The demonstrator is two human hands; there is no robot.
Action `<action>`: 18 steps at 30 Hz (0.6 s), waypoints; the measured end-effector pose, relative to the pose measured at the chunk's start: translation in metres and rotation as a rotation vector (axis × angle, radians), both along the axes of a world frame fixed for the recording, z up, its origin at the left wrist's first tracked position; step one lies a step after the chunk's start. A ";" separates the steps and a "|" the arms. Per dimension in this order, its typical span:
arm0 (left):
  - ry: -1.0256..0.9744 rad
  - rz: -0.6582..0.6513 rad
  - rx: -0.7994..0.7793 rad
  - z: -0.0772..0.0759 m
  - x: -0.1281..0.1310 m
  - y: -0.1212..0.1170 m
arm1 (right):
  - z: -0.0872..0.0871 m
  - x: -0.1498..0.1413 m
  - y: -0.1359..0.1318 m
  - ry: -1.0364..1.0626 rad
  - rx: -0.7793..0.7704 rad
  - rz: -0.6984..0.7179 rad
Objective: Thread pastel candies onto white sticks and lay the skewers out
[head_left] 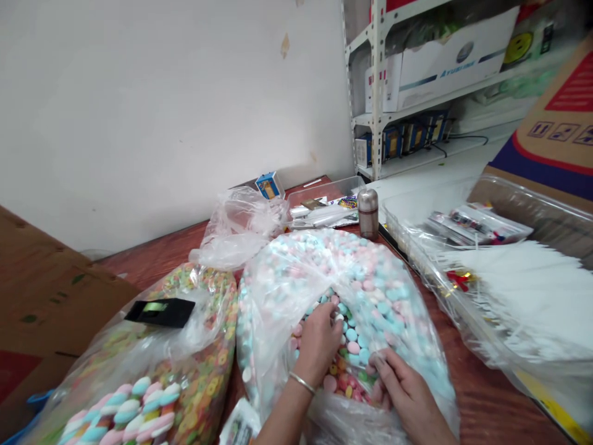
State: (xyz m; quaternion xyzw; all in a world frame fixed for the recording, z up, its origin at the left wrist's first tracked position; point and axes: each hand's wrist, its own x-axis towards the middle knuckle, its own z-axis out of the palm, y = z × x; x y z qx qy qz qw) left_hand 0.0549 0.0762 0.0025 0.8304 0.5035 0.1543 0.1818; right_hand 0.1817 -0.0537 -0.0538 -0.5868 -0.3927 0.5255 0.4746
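A big clear plastic bag [278, 278] full of round pastel candies [351, 335] in pink, blue and white lies in front of me, its mouth facing me. My left hand [322, 334], with a bangle at the wrist, reaches into the mouth. Its fingers curl down among the candies, and their tips are partly hidden. At the right of the opening, my right hand [393, 377] has its thumb and fingers pinched at the bag's edge. Between the hands, red, yellow and green sweets [347, 383] show below the pastel ones.
To the left lies another bag of ring-shaped sweets [204, 395], with twisted marshmallows [130, 411] and a black packet [160, 312] on it. A metal-coloured shaker [368, 213] stands behind. At right is a clear tub [428, 272] with white sleeves [532, 296]. Cardboard boxes [50, 309] flank the table.
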 end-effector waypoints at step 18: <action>-0.227 0.091 -0.144 0.009 -0.001 -0.016 | 0.008 0.002 -0.003 0.118 0.114 -0.187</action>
